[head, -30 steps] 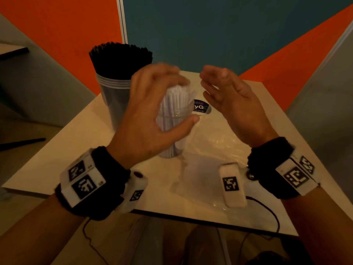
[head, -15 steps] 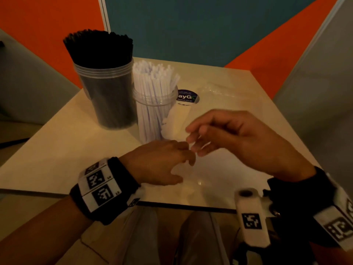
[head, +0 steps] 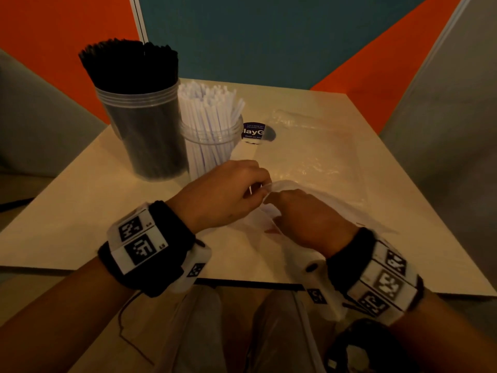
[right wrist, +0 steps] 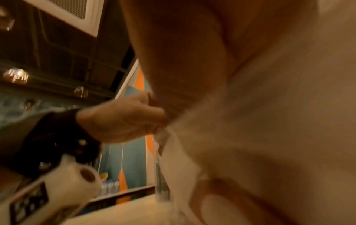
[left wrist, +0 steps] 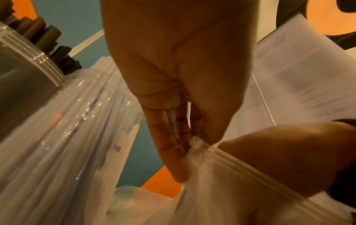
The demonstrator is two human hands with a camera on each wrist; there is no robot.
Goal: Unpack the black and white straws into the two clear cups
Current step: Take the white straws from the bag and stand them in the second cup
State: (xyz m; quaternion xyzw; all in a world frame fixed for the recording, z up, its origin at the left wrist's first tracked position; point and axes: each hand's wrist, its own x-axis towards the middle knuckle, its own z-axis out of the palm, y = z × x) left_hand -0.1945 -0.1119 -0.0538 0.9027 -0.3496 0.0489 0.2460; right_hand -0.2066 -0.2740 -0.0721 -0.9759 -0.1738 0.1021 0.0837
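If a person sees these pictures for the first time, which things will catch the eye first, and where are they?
First, the two clear cups at the back left of the table: the tall cup packed with black straws, and beside it the shorter cup of white straws. Then, nearer, the left hand and right hand meet, both pinching a clear plastic bag.

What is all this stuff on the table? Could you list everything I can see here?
Black plastic straws: a packed bunch, black, standing in the taller clear plastic cup, far left of the table.
White plastic straws: a bunch, white, in the shorter clear plastic cup, right beside it.
Round dark blue sticker: one, behind the shorter cup.
Clear plastic bags: one flat at the far right, one pinched by both hands.
Beige table: one.
Wrist bands with black-and-white markers: two.
Left hand, right hand: both pinching the bag.
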